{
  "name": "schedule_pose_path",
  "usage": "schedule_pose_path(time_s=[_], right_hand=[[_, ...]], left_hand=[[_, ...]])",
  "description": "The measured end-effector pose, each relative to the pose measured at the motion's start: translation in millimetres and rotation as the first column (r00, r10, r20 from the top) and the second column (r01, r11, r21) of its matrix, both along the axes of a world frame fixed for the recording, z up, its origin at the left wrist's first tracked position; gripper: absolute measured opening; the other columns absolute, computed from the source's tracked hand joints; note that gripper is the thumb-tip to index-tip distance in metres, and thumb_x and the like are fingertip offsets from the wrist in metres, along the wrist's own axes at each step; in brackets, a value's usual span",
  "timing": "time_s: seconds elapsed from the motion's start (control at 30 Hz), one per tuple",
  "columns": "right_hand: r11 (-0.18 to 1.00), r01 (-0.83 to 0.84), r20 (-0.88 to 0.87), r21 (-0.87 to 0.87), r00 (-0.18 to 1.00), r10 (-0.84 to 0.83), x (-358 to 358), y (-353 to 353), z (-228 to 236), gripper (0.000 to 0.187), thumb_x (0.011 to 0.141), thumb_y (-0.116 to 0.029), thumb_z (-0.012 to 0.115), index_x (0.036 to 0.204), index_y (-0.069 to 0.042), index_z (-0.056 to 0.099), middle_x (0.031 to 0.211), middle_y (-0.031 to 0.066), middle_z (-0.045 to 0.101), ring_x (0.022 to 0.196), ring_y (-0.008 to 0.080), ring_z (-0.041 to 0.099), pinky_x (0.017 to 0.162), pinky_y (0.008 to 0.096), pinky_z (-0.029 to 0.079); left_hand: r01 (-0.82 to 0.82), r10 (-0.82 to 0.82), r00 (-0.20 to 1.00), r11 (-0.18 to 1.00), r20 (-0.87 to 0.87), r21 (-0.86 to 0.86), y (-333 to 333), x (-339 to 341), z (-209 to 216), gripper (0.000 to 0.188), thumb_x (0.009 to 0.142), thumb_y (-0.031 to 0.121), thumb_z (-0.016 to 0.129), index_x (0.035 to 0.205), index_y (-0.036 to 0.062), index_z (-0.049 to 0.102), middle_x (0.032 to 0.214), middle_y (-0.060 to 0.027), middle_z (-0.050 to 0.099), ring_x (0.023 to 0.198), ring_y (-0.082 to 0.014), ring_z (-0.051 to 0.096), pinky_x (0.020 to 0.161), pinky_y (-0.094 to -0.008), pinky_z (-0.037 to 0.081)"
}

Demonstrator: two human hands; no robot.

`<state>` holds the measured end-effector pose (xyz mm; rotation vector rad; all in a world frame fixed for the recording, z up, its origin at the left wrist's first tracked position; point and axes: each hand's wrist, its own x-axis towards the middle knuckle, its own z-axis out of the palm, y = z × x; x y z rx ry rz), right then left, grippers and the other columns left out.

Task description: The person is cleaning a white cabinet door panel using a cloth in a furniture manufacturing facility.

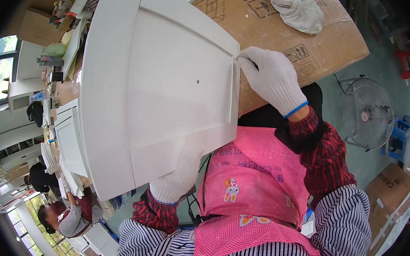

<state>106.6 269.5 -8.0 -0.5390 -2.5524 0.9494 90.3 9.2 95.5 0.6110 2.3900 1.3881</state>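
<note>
A large white framed cabinet door (175, 73), with a recessed middle and a small dark hole, stands tilted in front of me. My left hand (177, 176), in a white knitted glove, holds its near edge at the lower side; the fingertips blend into the white surface. At the door's right edge, by a frame joint, is my right hand (271, 78), gloved the same way with a blue cuff. Its thumb and forefinger are pinched together there; whatever they hold, if anything, is too small to make out.
Under the door lies a brown cardboard sheet (327, 46) with a crumpled white cloth (298, 10) on it. A floor fan (369, 112) stands at right, near a cardboard box (392, 191). At left, a co-worker (70, 213) is beside stacked white panels (69, 139).
</note>
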Motion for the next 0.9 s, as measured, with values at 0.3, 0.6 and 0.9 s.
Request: schedule_pose_path(time_s=[0.3,0.6,0.9], right_hand=[[0.895,-0.125,0.181,0.427,0.982,0.051,-8.7,-5.1,16.5,0.021,0.094,-0.024,0.062,0.094,-0.007,0.074,0.084,0.0202,0.073,0.074,0.0412,0.071,0.067,0.0501,0.058],[0.989,-0.092,0.212,0.118,0.975,0.065,-5.8,-3.3,23.0,0.025,0.096,-0.028,0.059,0.092,-0.008,0.075,0.087,0.0201,0.072,0.087,0.0423,0.071,0.077,0.0535,0.057],[0.991,-0.129,0.249,0.044,0.962,0.114,24.2,-29.5,25.7,0.023,0.097,-0.025,0.059,0.090,-0.008,0.073,0.078,0.0204,0.070,0.080,0.0417,0.071,0.072,0.0526,0.057]], left_hand=[[0.006,0.053,0.977,0.961,0.207,-0.277,16.0,-0.2,29.6,0.034,0.102,0.030,0.067,0.120,0.0017,0.072,0.111,-0.0153,0.075,0.102,-0.0263,0.072,0.092,-0.0376,0.056],[-0.125,0.129,0.988,0.991,0.087,-0.047,0.0,-3.8,-1.0,0.026,0.092,0.012,0.081,0.113,-0.0023,0.074,0.107,-0.0080,0.074,0.094,-0.0157,0.069,0.085,-0.0326,0.057],[-0.181,0.252,0.935,0.945,0.251,-0.273,24.9,4.2,25.7,0.020,0.090,0.010,0.083,0.104,-0.0032,0.077,0.098,-0.0061,0.075,0.087,-0.0142,0.069,0.081,-0.0324,0.057]])
